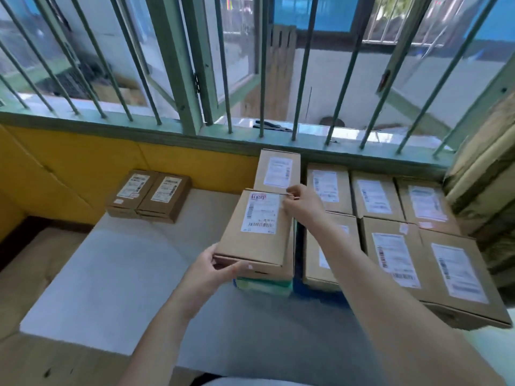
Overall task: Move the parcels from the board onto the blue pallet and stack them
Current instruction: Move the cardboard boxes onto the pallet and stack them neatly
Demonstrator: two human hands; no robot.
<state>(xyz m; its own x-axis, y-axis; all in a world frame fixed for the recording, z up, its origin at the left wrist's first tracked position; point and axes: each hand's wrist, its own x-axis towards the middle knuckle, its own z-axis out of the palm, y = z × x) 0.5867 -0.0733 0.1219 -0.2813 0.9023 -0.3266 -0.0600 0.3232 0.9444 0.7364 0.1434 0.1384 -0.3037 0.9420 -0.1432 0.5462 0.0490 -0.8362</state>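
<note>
I hold a brown cardboard parcel [257, 232] with a white shipping label between both hands. My left hand [214, 267] grips its near left corner and my right hand [302, 203] grips its far right corner. The parcel rests on or just above another parcel at the left edge of the blue pallet [302, 288]. Several labelled parcels [390, 218] lie flat in rows on the pallet to the right. Two small stacks of parcels [149, 195] remain at the far end of the white board [111, 274].
A yellow wall [83, 160] and a barred green window frame [178, 79] stand behind the board and pallet. Stacked wooden material [485, 168] rises at the right. Brown cardboard [36, 266] lies left of the board.
</note>
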